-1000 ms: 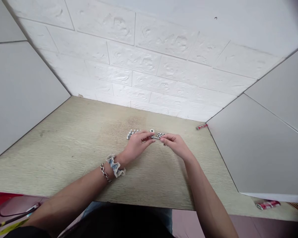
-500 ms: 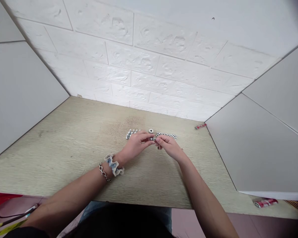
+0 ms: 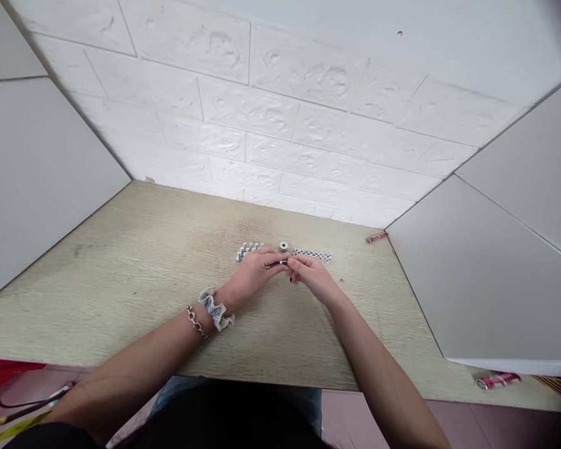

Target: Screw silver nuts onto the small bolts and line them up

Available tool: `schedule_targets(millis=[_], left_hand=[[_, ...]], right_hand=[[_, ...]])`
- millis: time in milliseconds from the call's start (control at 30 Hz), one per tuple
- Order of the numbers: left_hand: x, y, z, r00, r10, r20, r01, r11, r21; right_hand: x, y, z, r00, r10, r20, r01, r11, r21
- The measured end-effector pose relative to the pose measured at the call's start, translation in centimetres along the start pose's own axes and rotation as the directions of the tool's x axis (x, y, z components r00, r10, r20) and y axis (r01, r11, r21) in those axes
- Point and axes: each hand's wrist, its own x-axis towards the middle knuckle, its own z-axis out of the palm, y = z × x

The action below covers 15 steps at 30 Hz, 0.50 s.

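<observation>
A small metal bolt [image 3: 283,262] is held level above the tabletop between my two hands. My left hand [image 3: 254,271] pinches it from the left with thumb and fingers. My right hand [image 3: 314,275] closes its fingertips around the bolt's right end; whether a nut is in there is hidden. Just behind my left hand stands a group of upright bolts [image 3: 245,251], partly covered by my fingers. A stack of washers [image 3: 283,246] sits directly beyond my fingertips. Hex nuts [image 3: 314,254] lie in neat rows behind my right hand.
The wooden tabletop [image 3: 168,249] meets a white brick-patterned wall [image 3: 271,149] at the back and grey panels on both sides. A red battery-like cylinder [image 3: 376,237] lies by the right panel, another red cylinder [image 3: 498,381] near the front right edge.
My right hand has shifted slightly left, nearer my left fingers, so less of the bolt shows between them. The things on the table stay where they were.
</observation>
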Motion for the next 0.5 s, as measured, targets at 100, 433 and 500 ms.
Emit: schedule_targets(millis=[100,433,500], left_hand=[[0.02,-0.09,0.06,0.999,-0.040,-0.002,0.040,0.999,-0.016],[0.62,0.49,-0.72,0.985,-0.084,0.151,0.098,0.991,-0.090],[0.64,0.63,-0.71,0.982,-0.129,0.141,0.144,0.984,-0.105]], right_hand=[[0.17,0.29,0.09,0.999,0.044,-0.019,-0.044,0.999,0.021],[0.34,0.98,0.24,0.994,0.108,0.001,-0.107,0.983,0.149],[0.35,0.85,0.11,0.994,0.104,-0.014,-0.101,0.984,0.150]])
